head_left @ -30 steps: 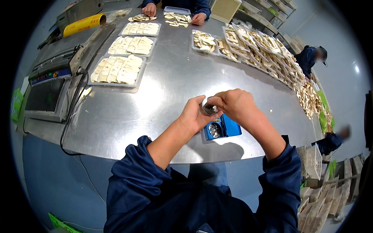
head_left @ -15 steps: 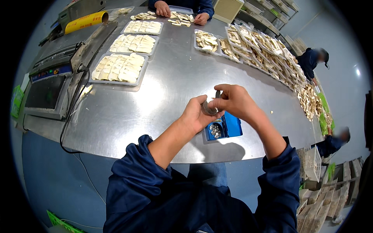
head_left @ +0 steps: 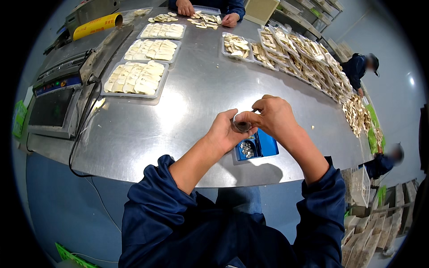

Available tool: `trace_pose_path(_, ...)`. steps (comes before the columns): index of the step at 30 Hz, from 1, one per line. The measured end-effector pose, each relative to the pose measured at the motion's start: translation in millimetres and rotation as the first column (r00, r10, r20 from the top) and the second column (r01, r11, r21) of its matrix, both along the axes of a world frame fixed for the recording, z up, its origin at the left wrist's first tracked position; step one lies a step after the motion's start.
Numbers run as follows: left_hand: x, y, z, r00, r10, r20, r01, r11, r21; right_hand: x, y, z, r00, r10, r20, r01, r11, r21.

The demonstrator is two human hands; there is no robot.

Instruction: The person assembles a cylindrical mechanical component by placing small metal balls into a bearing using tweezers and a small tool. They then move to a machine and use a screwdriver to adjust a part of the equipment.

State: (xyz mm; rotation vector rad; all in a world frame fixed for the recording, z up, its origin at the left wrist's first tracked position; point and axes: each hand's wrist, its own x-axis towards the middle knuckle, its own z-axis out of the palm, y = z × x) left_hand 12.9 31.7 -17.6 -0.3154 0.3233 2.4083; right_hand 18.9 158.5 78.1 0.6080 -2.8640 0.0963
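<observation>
"Take the round container (head_left: 241,127) as the middle of a clock, twelve at the far side of the table (head_left: 196,89). Where is it exactly?"

"Above the near part of the metal table, between the person's two hands. The left hand (head_left: 223,128) wraps around it from nine o'clock, thumb up along one side and fingers underneath."

"And the right hand (head_left: 276,117)?"

"It comes in from about two o'clock, fingers bent into a narrow pinch on a small dark piece (head_left: 255,110), mostly hidden. The thumb reaches over the container's mouth; I can't tell whether it touches the rim."

"What lies close by?"

"At five o'clock, just below the hands, a blue case (head_left: 268,145) sits open on the table. One compartment holds small metallic pieces (head_left: 246,149). The left hand covers part of the case."

"Farther off?"

"Between ten and eleven, three clear trays of pale slices (head_left: 135,79) stand in a row. A scale (head_left: 52,107) with a dark plate is at nine. Between one and two, overlapping trays of browner slices (head_left: 308,56) are piled up."

"Anybody opposite?"

"Yes, a co-worker's hands (head_left: 230,20) rest near loose slices (head_left: 204,20), between eleven and twelve."
</observation>
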Motion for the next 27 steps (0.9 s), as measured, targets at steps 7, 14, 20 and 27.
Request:
trace_pose_path(7,-1,-1,-7,0.996,0.039,-0.082,-0.043,0.998,-0.039,8,-15,-3,0.995,-0.081,0.054,0.068,0.974,0.217)
trace_pose_path(14,-2,-3,-7,0.996,0.059,-0.067,-0.06,0.998,-0.017,1,-27,-20,0.895,-0.417,0.158,0.421,0.907,0.007)
trace_pose_path(20,-6,-2,-1,0.993,0.121,-0.01,-0.121,0.993,0.015,-2,-19,-24,0.816,-0.371,0.444,0.524,0.799,-0.295)
trace_pose_path(27,-8,-16,3,1.0,0.017,-0.017,-0.013,0.978,0.207,-5,21,12,0.944,-0.218,0.246,0.309,0.845,-0.437)
